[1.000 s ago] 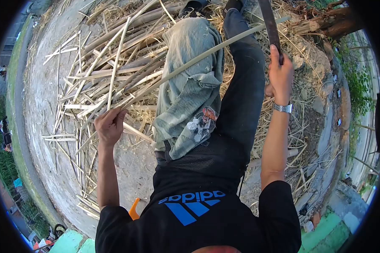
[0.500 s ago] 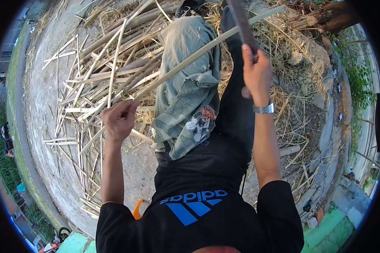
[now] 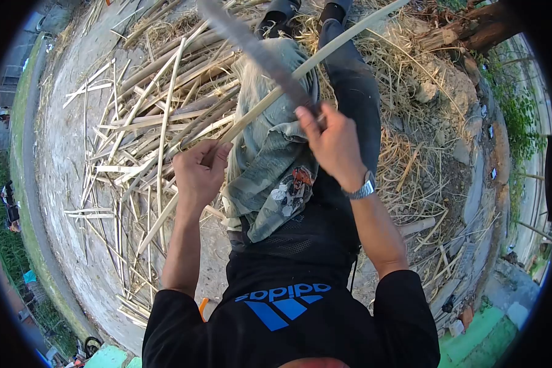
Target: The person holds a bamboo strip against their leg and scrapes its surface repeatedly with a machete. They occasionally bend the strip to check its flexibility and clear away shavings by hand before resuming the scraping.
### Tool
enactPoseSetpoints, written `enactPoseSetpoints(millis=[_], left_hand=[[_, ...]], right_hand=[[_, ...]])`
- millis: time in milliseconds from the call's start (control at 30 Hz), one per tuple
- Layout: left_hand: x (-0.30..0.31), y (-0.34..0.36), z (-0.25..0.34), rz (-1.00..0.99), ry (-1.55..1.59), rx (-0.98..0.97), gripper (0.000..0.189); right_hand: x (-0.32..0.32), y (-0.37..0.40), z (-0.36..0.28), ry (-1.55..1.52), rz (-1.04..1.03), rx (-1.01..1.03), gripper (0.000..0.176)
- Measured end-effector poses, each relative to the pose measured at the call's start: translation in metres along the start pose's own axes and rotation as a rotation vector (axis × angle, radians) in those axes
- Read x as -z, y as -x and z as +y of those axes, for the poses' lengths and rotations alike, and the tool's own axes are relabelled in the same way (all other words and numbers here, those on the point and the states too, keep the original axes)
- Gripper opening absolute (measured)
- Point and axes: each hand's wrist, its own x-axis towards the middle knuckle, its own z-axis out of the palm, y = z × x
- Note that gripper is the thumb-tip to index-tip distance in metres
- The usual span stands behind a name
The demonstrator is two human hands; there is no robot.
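Observation:
A long pale bamboo strip (image 3: 343, 42) runs slantwise over my legs, its far end at the upper right. My left hand (image 3: 196, 178) is closed around it beside my left thigh, and its near end sticks out behind the fist. In my right hand (image 3: 336, 150) is a machete (image 3: 259, 56), gripped at the handle, the long dark blade slightly blurred and pointing to the upper left. The blade crosses over the strip in this view, just ahead of my right fingers. A worn grey-green cloth (image 3: 267, 144) covers my left leg under the strip.
Split bamboo strips and poles (image 3: 165, 116) lie heaped on the ground to the left. Shavings (image 3: 405, 98) cover the soil on the right, near a log (image 3: 472, 30) and rubble. An orange object (image 3: 203, 306) shows by my left side.
My right hand has swung left and toward me with the machete, whose blade now tilts left across the strip. My left hand has shifted right, still holding the strip.

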Motion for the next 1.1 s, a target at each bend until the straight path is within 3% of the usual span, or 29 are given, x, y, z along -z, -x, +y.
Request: enactPoseSetpoints(millis=[67,133,200,233,367,500,600,733,800,900,1000,1067,1100], left_hand=[[0.002,-0.002,0.003,-0.061,-0.038,0.02,0.028],[0.005,0.0,0.002,-0.137,0.181,0.084,0.034],[0.028,0.002,-0.02,-0.202,0.191,0.202,0.046],[0.037,0.005,-0.034,-0.168,0.099,0.183,0.052],[0.104,0.021,-0.098,-0.21,-0.072,0.175,0.051],[0.17,0.043,-0.175,-0.248,-0.152,0.199,0.052],[0.196,0.05,-0.21,-0.247,-0.135,0.226,0.052],[0.201,0.048,-0.211,-0.243,-0.121,0.253,0.055],[0.207,0.046,-0.205,-0.254,-0.152,0.251,0.056],[0.213,0.049,-0.201,-0.224,-0.186,0.245,0.057],[0.216,0.05,-0.201,-0.233,-0.189,0.233,0.057],[0.215,0.049,-0.203,-0.235,-0.188,0.23,0.058],[0.215,0.046,-0.202,-0.251,-0.189,0.226,0.058]], right_hand=[[-0.001,0.022,-0.02,0.029,-0.21,0.052,0.045],[0.005,0.029,-0.025,-0.047,-0.249,0.081,0.044],[0.022,0.021,-0.02,-0.14,-0.141,0.028,0.043],[0.029,0.012,-0.014,-0.164,0.026,0.051,0.045],[0.084,-0.039,0.039,0.154,0.41,-0.047,0.051],[0.109,-0.066,0.085,0.307,0.515,-0.052,0.051],[0.085,-0.06,0.09,0.3,0.515,-0.078,0.049],[0.032,-0.028,0.061,0.207,0.281,-0.066,0.047],[0.022,-0.022,0.06,0.192,0.263,-0.116,0.047],[0.027,-0.023,0.071,-0.066,0.453,-0.215,0.046],[0.052,-0.015,0.06,-0.254,0.493,-0.329,0.043],[0.06,-0.014,0.052,-0.231,0.516,-0.297,0.043],[0.062,-0.017,0.054,-0.069,0.527,-0.17,0.044]])
